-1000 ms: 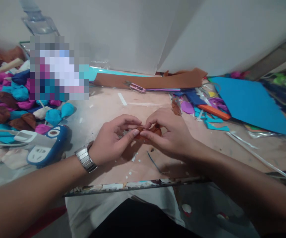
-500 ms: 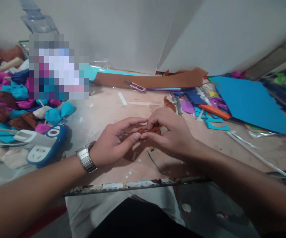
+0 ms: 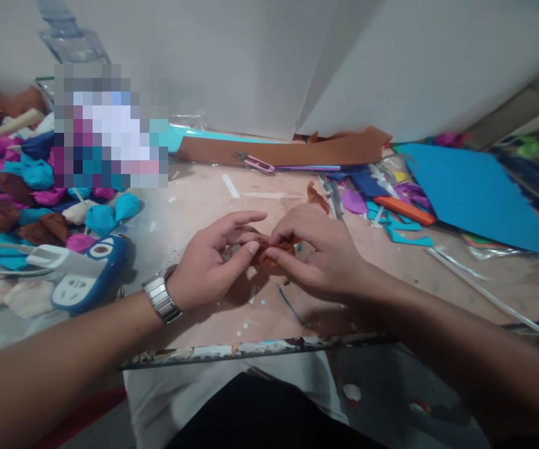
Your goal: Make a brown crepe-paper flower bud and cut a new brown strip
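Note:
A crumpled piece of brown crepe paper is pinched between both hands, just above the wooden tabletop. My left hand, with a metal watch at the wrist, grips its left end between thumb and fingers, the index finger lifted and straight. My right hand pinches the paper from the right with thumb and bent index finger. Part of the paper is hidden behind the right fingers. Behind the right hand lies a curled brown scrap.
Many crepe-paper bundles are heaped at left, beside a blue-and-white power strip. Pink thread snips rest on a long brown sheet at the back. On the right are an orange-handled cutter and a blue sheet.
My left index finger has lifted away from the right hand. The brown paper shows more between the hands and has shifted slightly left with the right fingers.

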`<action>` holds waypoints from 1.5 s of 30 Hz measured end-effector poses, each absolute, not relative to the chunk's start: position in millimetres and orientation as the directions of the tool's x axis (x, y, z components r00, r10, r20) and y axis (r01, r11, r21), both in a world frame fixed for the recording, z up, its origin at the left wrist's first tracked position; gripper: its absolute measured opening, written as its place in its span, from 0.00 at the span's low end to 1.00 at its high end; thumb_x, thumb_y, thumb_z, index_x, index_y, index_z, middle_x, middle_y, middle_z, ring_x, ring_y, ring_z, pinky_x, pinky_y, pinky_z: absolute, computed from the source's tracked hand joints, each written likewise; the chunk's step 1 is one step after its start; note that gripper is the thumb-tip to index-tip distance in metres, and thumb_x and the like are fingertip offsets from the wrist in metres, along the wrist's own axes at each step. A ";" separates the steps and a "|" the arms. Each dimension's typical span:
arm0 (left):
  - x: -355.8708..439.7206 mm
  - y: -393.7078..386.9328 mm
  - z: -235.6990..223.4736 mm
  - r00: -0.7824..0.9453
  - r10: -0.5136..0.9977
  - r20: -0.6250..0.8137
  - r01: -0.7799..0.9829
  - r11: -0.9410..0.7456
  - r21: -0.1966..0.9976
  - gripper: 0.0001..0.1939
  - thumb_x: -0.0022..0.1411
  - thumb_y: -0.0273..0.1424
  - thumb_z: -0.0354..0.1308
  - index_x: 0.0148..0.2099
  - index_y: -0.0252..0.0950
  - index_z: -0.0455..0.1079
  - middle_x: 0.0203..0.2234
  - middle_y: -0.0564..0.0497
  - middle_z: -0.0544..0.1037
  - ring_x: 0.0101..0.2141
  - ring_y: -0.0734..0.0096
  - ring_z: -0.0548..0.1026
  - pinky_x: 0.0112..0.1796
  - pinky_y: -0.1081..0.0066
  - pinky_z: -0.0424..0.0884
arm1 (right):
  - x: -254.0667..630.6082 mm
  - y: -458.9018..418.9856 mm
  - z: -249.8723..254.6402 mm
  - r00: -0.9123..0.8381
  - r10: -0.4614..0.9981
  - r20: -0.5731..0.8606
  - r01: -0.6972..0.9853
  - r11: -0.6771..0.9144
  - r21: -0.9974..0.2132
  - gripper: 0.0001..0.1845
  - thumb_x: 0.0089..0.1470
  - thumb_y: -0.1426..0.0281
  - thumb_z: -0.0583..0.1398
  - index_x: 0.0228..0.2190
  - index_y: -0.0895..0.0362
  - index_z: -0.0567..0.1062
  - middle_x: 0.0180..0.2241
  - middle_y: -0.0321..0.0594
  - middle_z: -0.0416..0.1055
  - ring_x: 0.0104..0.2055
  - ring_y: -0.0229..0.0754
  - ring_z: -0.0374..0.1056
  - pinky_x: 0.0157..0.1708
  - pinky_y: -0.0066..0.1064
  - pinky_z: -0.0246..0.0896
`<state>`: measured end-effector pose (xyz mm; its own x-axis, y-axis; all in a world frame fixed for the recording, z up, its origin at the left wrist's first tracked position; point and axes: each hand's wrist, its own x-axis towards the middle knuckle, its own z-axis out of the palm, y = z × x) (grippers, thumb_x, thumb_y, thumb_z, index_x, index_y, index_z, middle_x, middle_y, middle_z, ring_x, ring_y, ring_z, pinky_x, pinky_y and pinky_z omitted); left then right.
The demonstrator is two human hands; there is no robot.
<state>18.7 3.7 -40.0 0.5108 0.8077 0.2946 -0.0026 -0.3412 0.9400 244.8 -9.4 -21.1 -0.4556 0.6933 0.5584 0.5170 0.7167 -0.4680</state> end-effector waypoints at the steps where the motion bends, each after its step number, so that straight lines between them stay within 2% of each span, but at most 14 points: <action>1: 18.7 3.8 -39.9 0.510 0.807 0.298 0.001 -0.347 0.938 0.21 0.73 0.31 0.60 0.64 0.34 0.68 0.48 0.40 0.86 0.50 0.59 0.85 0.52 0.61 0.81 | 244.7 -9.5 -21.1 -0.453 0.696 0.558 0.520 0.714 -0.469 0.08 0.65 0.64 0.65 0.35 0.54 0.76 0.31 0.36 0.75 0.35 0.41 0.69 0.42 0.37 0.62; 7: 17.7 3.6 -41.5 0.538 0.778 0.325 0.005 -0.388 0.922 0.23 0.72 0.31 0.60 0.67 0.36 0.67 0.55 0.40 0.83 0.55 0.57 0.82 0.55 0.61 0.79 | 245.3 -7.5 -23.3 -0.437 0.696 0.569 0.523 0.712 -0.469 0.07 0.63 0.64 0.67 0.36 0.54 0.75 0.33 0.37 0.76 0.37 0.42 0.69 0.44 0.39 0.63; 10: 17.5 3.1 -42.4 0.552 0.768 0.325 0.017 -0.400 0.916 0.25 0.73 0.31 0.60 0.69 0.38 0.66 0.59 0.39 0.80 0.57 0.56 0.81 0.55 0.60 0.79 | 245.7 -7.8 -24.0 -0.443 0.697 0.564 0.531 0.711 -0.462 0.05 0.63 0.66 0.66 0.40 0.53 0.77 0.36 0.39 0.75 0.40 0.44 0.70 0.45 0.39 0.65; 13: 18.0 2.8 -42.3 0.558 0.768 0.315 0.018 -0.390 0.920 0.26 0.73 0.31 0.59 0.70 0.38 0.65 0.60 0.39 0.79 0.56 0.57 0.82 0.55 0.60 0.79 | 246.0 -9.0 -24.8 -0.452 0.687 0.569 0.542 0.718 -0.437 0.08 0.65 0.67 0.65 0.46 0.50 0.80 0.40 0.40 0.73 0.44 0.44 0.70 0.46 0.40 0.67; 17: 19.3 2.2 -41.8 0.574 0.763 0.298 -0.029 -0.344 0.938 0.27 0.73 0.31 0.59 0.71 0.38 0.62 0.55 0.40 0.82 0.55 0.60 0.81 0.54 0.63 0.78 | 246.5 -9.7 -24.9 -0.466 0.681 0.565 0.528 0.726 -0.440 0.08 0.65 0.68 0.64 0.46 0.50 0.80 0.42 0.42 0.73 0.47 0.45 0.70 0.49 0.41 0.67; 20: 20.6 1.6 -42.0 0.588 0.761 0.275 -0.030 -0.319 0.947 0.29 0.71 0.31 0.62 0.70 0.38 0.61 0.49 0.42 0.82 0.48 0.63 0.82 0.49 0.65 0.78 | 246.6 -9.5 -23.7 -0.447 0.690 0.569 0.500 0.720 -0.480 0.06 0.64 0.68 0.64 0.44 0.52 0.78 0.44 0.42 0.75 0.49 0.47 0.71 0.51 0.43 0.67; 24: 22.0 1.1 -42.5 0.557 0.796 0.236 0.048 -0.315 0.948 0.28 0.68 0.29 0.63 0.67 0.38 0.63 0.37 0.50 0.78 0.37 0.69 0.78 0.41 0.68 0.76 | 245.6 -10.2 -21.6 -0.425 0.703 0.571 0.489 0.709 -0.508 0.05 0.64 0.67 0.64 0.42 0.52 0.75 0.41 0.41 0.76 0.47 0.47 0.72 0.51 0.44 0.67; 28: 22.3 1.1 -42.7 0.548 0.803 0.234 0.083 -0.331 0.940 0.29 0.65 0.26 0.63 0.67 0.38 0.64 0.33 0.53 0.75 0.34 0.70 0.75 0.39 0.69 0.74 | 244.0 -11.9 -20.5 -0.416 0.705 0.575 0.480 0.707 -0.520 0.04 0.64 0.67 0.64 0.41 0.52 0.74 0.41 0.41 0.76 0.45 0.47 0.72 0.48 0.43 0.67; 33: 22.2 2.8 -43.4 0.532 0.817 0.221 0.115 -0.329 0.937 0.27 0.64 0.27 0.64 0.64 0.37 0.67 0.42 0.46 0.80 0.38 0.67 0.78 0.39 0.67 0.75 | 244.3 -11.8 -20.4 -0.390 0.710 0.586 0.468 0.701 -0.538 0.04 0.63 0.68 0.64 0.41 0.52 0.74 0.40 0.41 0.76 0.44 0.46 0.72 0.46 0.41 0.68; 36: 22.2 4.0 -43.7 0.517 0.830 0.208 0.126 -0.314 0.941 0.26 0.64 0.30 0.65 0.63 0.36 0.68 0.42 0.45 0.82 0.38 0.66 0.79 0.38 0.67 0.75 | 244.9 -11.2 -20.2 -0.369 0.714 0.595 0.468 0.696 -0.545 0.05 0.62 0.69 0.65 0.41 0.52 0.74 0.41 0.40 0.76 0.44 0.45 0.72 0.47 0.41 0.68; 41: 21.1 5.0 -45.8 0.491 0.830 0.265 0.104 -0.358 0.928 0.24 0.64 0.28 0.66 0.61 0.38 0.69 0.51 0.42 0.81 0.47 0.61 0.81 0.46 0.63 0.77 | 244.6 -11.1 -20.1 -0.355 0.719 0.597 0.481 0.688 -0.543 0.04 0.63 0.67 0.64 0.40 0.52 0.74 0.40 0.40 0.76 0.44 0.46 0.72 0.47 0.42 0.67; 45: 20.3 5.3 -47.7 0.484 0.828 0.281 0.118 -0.380 0.917 0.24 0.65 0.27 0.65 0.61 0.38 0.69 0.51 0.44 0.81 0.48 0.60 0.81 0.49 0.62 0.77 | 244.2 -11.1 -20.2 -0.358 0.710 0.606 0.481 0.697 -0.532 0.05 0.63 0.67 0.65 0.40 0.52 0.74 0.40 0.40 0.76 0.43 0.45 0.72 0.47 0.41 0.67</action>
